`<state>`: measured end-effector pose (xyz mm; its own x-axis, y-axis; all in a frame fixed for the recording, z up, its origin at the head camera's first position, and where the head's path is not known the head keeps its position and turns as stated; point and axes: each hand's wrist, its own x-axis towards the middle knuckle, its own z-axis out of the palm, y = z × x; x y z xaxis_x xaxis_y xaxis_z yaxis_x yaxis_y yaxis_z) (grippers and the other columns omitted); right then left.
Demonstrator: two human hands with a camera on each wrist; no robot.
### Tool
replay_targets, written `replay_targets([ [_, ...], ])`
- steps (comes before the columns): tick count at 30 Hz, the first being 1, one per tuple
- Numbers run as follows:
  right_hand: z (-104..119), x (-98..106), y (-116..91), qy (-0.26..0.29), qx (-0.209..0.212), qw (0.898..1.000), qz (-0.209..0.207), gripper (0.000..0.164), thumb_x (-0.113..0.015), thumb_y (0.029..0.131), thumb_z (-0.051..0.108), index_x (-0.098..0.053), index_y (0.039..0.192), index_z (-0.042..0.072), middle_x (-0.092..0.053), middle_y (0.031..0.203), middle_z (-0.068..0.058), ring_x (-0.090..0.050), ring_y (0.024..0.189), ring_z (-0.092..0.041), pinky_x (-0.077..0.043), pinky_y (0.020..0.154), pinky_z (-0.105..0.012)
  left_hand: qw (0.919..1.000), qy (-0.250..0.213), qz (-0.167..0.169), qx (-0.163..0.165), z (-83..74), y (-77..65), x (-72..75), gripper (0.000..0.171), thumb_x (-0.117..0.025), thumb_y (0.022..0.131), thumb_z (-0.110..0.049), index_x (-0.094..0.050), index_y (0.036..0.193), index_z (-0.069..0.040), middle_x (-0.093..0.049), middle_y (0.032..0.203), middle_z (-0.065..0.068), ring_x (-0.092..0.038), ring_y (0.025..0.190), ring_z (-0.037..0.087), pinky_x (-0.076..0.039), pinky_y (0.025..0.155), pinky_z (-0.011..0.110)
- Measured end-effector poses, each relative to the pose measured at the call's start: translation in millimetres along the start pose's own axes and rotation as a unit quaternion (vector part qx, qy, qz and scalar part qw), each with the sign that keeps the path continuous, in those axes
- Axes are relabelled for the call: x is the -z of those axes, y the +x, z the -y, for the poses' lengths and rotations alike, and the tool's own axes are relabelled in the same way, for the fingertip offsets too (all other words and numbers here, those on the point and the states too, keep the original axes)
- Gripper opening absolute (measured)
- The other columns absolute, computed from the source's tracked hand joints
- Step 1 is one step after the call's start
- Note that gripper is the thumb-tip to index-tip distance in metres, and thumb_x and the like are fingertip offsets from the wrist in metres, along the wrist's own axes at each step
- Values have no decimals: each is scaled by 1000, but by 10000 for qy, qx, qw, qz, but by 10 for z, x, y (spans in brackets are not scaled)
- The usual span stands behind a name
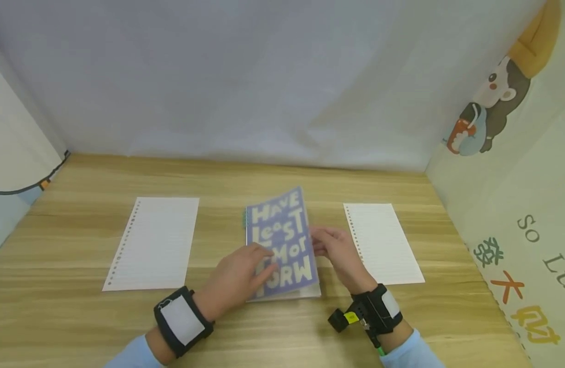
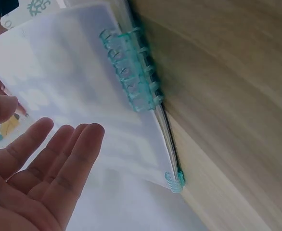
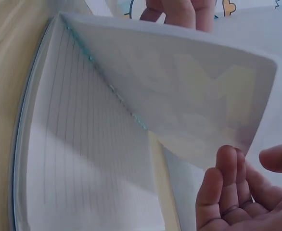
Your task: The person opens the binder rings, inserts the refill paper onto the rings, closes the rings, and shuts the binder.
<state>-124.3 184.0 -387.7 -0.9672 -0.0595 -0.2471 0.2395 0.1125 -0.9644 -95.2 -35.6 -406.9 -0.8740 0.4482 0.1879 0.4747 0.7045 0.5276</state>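
A loose-leaf notebook (image 1: 284,220) lies on the table, its purple cover with pale lettering swung partly up. Teal rings (image 2: 134,72) bind it along the left edge, and lined pages (image 3: 93,159) show beneath the raised cover in the right wrist view. My left hand (image 1: 238,273) is over the cover's lower left part, fingers loosely extended. At the cover's right edge is my right hand (image 1: 339,250). Its fingertips (image 3: 227,156) are against the cover's inner side, with the thumb standing apart from them.
One loose punched sheet of lined paper (image 1: 153,245) lies left of the notebook. Another lined sheet (image 1: 385,245) lies to the right, beside my right hand. A pale cloth backdrop (image 1: 245,82) rises behind the wooden table (image 1: 222,179), and a printed panel (image 1: 503,194) stands at the right.
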Motion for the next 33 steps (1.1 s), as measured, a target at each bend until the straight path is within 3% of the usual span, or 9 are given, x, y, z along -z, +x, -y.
replay_targets([
  [7, 134, -157, -60, 535, 264, 9968, 540, 37, -48, 96, 18, -55, 123, -6, -66, 93, 3, -62, 83, -12, -51, 80, -27, 9928, -1047, -106, 574, -4, 100, 155, 33, -55, 94, -30, -61, 119, -8, -63, 112, 8, -64, 93, 18, -53, 78, 32],
  [13, 206, -339, -74, 552, 614, 9905, 1099, 35, -46, 96, 12, -53, 127, -4, -64, 103, 1, -62, 90, -11, -51, 81, -28, 9794, -1894, -280, 638, 62, 162, 257, 38, -52, 96, -31, -57, 125, -8, -64, 116, 8, -63, 94, 18, -52, 75, 29],
  [17, 233, -448, -74, 322, 834, 9876, 1288, 33, -49, 95, 13, -57, 125, 0, -62, 114, -8, -63, 94, -13, -52, 83, -31, 9612, -2597, -272, 885, 83, 167, 351, 43, -46, 97, -39, -55, 129, -11, -64, 113, 8, -62, 94, 18, -53, 74, 28],
  [21, 259, -540, -86, 28, 1019, 9846, 1419, 32, -50, 95, 14, -59, 124, 4, -61, 121, -13, -63, 103, -25, -51, 85, -34, 9420, -3156, -257, 1109, 125, 170, 430, 46, -44, 97, -44, -55, 126, -11, -63, 114, 9, -62, 93, 20, -55, 74, 29],
  [24, 278, -609, -95, -177, 1118, 9807, 1594, 32, -48, 95, 13, -58, 125, 4, -59, 127, -13, -59, 109, -32, -51, 85, -33, 9340, -3262, -262, 1433, 170, 162, 494, 49, -43, 96, -49, -56, 124, -12, -62, 111, 10, -62, 91, 20, -55, 74, 30],
  [28, 288, -704, -103, -417, 1237, 9726, 1922, 34, -46, 95, 11, -56, 126, 3, -56, 132, -11, -59, 110, -29, -50, 86, -33, 9376, -2990, -424, 1724, 226, 126, 590, 53, -46, 92, -53, -56, 125, -13, -65, 103, 11, -63, 85, 19, -56, 68, 31],
  [33, 284, -795, -114, -633, 1217, 9673, 2134, 33, -48, 95, 13, -58, 126, 8, -56, 133, -4, -61, 111, -22, -49, 88, -32, 9431, -2701, -645, 1827, 276, 60, 693, 49, -52, 93, -44, -56, 125, -8, -66, 104, 13, -65, 83, 18, -56, 64, 31],
])
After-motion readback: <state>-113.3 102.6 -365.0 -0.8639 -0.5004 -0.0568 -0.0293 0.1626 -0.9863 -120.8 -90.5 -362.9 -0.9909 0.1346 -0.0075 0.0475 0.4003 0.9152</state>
